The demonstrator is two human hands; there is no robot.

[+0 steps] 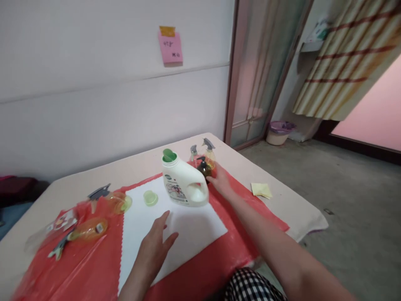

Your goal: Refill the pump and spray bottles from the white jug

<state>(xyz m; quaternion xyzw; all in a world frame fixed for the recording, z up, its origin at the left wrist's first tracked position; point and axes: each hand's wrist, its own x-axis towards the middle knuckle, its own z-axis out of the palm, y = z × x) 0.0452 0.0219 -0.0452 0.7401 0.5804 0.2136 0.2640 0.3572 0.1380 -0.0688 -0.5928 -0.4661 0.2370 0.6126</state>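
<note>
My left hand [155, 246] lies flat and open on a white cloth [191, 228] spread over a red plastic sheet [94, 267]. My right hand [221, 180] reaches across to the far side and touches a small dark pump bottle [203, 166]; whether the fingers close round it is unclear. A white detergent jug [183, 184] with a green open spout stands on the cloth just left of that hand. Its green cap [151, 197] lies on the cloth nearby. Two small spray bottles [209, 152] stand behind the dark bottle.
At the left lie a yellow-green spray bottle [115, 201], an orange spray bottle [89, 229] and a clear wrapper [59, 223]. Yellow sticky notes [261, 190] sit near the table's right edge. A wall with a pink note [171, 48] stands behind; a basin [278, 133] is on the floor.
</note>
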